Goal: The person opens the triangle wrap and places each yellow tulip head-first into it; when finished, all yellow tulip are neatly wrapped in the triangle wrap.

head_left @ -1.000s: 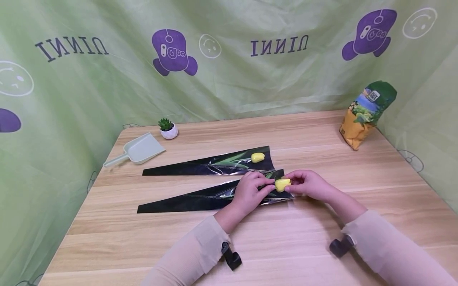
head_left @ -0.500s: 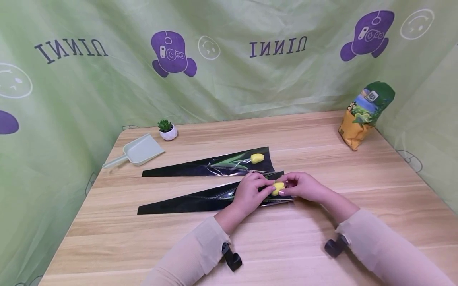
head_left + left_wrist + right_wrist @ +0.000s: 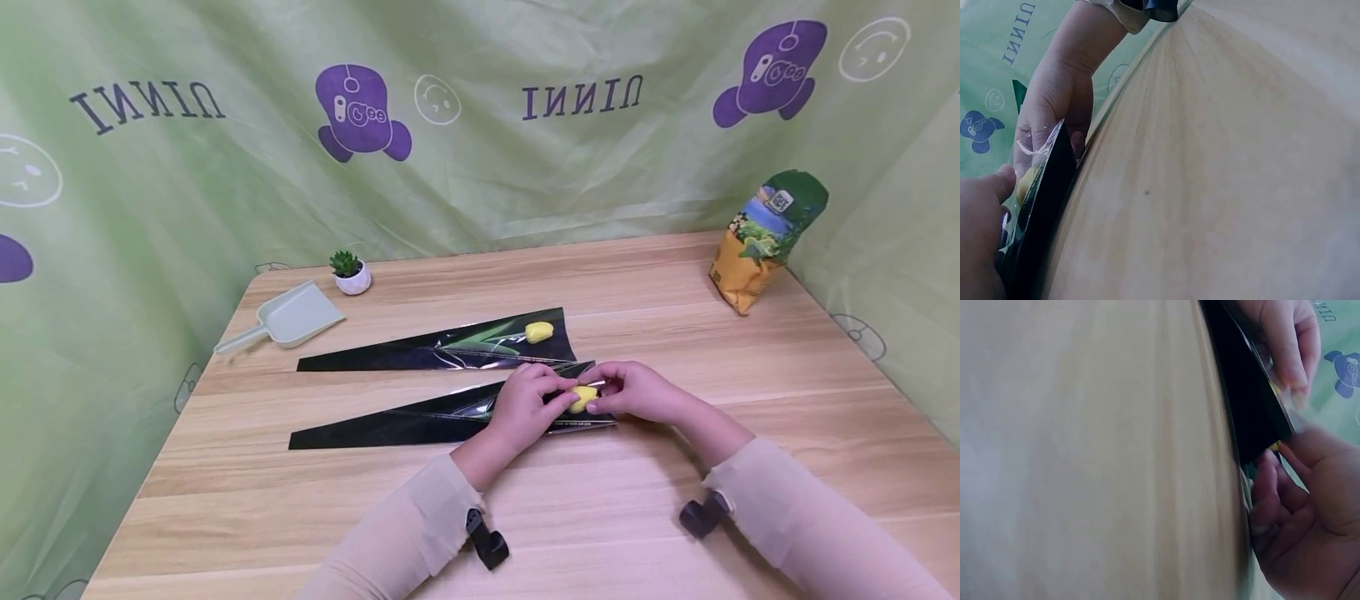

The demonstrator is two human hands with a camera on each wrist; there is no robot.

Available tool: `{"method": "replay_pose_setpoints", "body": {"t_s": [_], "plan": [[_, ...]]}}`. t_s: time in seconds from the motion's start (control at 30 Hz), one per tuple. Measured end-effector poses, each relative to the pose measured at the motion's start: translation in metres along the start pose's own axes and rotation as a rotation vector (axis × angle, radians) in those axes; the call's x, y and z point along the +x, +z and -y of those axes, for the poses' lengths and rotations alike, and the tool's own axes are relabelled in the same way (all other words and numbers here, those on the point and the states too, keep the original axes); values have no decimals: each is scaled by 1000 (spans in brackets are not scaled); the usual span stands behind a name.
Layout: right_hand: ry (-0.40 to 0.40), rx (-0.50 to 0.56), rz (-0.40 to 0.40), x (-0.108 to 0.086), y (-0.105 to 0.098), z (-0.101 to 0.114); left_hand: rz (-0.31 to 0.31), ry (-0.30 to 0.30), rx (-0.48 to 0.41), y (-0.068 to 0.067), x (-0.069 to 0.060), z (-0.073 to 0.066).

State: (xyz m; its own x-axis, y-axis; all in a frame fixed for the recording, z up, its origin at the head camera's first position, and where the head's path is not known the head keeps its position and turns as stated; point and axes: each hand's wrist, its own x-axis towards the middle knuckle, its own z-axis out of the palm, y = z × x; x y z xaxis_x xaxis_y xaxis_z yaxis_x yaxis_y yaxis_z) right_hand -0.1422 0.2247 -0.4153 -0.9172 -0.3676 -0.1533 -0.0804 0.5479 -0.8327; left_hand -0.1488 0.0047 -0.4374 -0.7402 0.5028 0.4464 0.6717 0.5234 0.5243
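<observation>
A yellow artificial tulip (image 3: 582, 399) lies in the wide end of a black-backed clear flower sleeve (image 3: 420, 425) on the table. My left hand (image 3: 527, 406) pinches the clear film beside the bloom; in the right wrist view its fingers (image 3: 1288, 353) bend down onto the film. From the sleeve's mouth, my right hand (image 3: 636, 393) holds the bloom between thumb and fingers. The right wrist view shows only a bit of yellow at those fingertips (image 3: 1266, 464). The tulip's stem is mostly hidden by the left hand.
Behind lies a second sleeve (image 3: 390, 357) with another yellow tulip (image 3: 538, 332) in it. A pale dustpan (image 3: 300, 317) and a small potted succulent (image 3: 352, 275) stand at the back left. At the back right corner leans a green and orange bag (image 3: 765, 246).
The tulip bloom and my right hand have moved slightly left, deeper into the sleeve, mostly in the first half second. My left hand has kept its place on the film.
</observation>
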Motion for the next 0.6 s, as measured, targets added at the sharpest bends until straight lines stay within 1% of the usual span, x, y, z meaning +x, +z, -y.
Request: {"method": "replay_pose_setpoints", "body": {"t_s": [0.1,0.27,0.37,0.47,0.6], "plan": [[21,-3,-6,-3,-6,0,5,1,13,0,0,-1],[53,7,-27,-8,-16,-3,30,-15,22,0,1,-1],[42,0,-56,-10,-22,-6,38,-22,27,0,1,-1],[48,-16,-90,-11,-26,-7,41,-19,49,0,1,-1],[80,-15,-127,-12,-31,-7,59,-26,70,0,2,-1]]}}
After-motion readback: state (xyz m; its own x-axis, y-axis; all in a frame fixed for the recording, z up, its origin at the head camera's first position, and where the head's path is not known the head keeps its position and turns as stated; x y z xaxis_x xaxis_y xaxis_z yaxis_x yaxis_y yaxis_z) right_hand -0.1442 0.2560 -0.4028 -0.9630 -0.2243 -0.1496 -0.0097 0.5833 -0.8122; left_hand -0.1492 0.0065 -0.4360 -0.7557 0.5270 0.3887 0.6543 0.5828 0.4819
